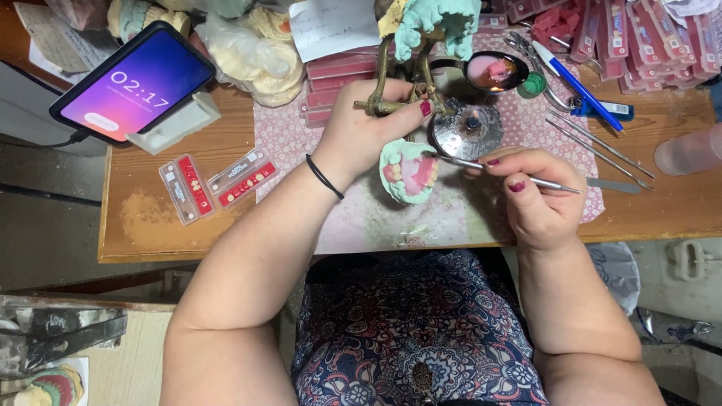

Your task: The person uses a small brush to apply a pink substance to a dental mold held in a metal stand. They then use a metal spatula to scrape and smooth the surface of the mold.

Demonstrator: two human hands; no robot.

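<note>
The left hand [361, 124] gripped a brass articulator [391, 90]; just below its fingers lay a green denture model [408, 171], while right-hand [538, 195] fingers pinched a thin metal tool [481, 165]

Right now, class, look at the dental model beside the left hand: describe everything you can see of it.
The dental model is a pale green, horseshoe-shaped cast, plaster-like, with pink wax-like filling and a few cream teeth along its left rim. It lies on the patterned pink cloth, just below the left hand, which grips a brass-coloured frame. The right hand holds a thin metal tool whose tip reaches its upper right edge; actual contact is unclear.
</note>
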